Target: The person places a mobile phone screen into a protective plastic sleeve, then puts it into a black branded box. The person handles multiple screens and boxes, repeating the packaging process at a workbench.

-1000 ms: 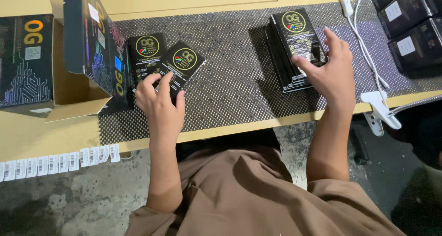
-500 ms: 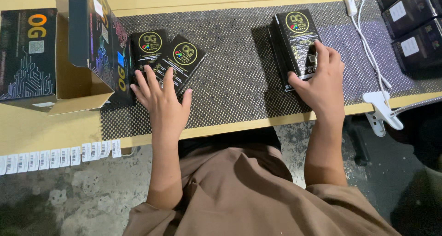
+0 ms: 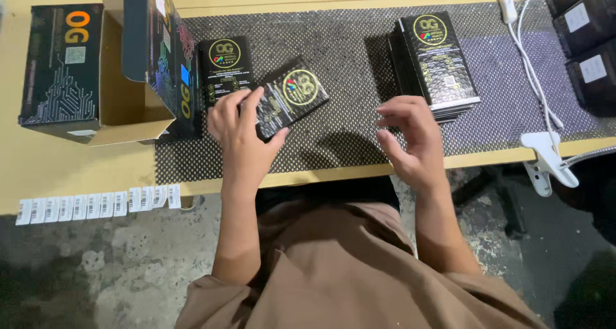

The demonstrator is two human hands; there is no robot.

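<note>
Left hand (image 3: 240,127) pressed on a tilted black packet (image 3: 292,98), fingers curled over its near end and gripping it against the dotted mat (image 3: 340,120); packet askew, one corner toward the stack, just beside a second flat packet (image 3: 223,66) lying square next to the open carton (image 3: 138,59). Right hand (image 3: 410,136) hovering empty above the mat's near edge, fingers half curled, holding nothing, just short of the stack of black packets (image 3: 436,63). Between the two hands, a broad bare stretch of mat; the counter (image 3: 51,168) edge runs just under both wrists, with little margin toward the body. Carton wall stands hard against the left packets, closing that side. White cable (image 3: 532,59) and clamp (image 3: 545,156) bound the right side, well apart from the hand. Against half a second earlier: right hand lifted off the stack and drawn back toward the edge; tilted packet swung further round and slid toward the middle under the left hand. Counted: two loose packets, one stack, one open carton, one strip of barcode labels (image 3: 96,204) hanging at the counter's front, two hands.
</note>
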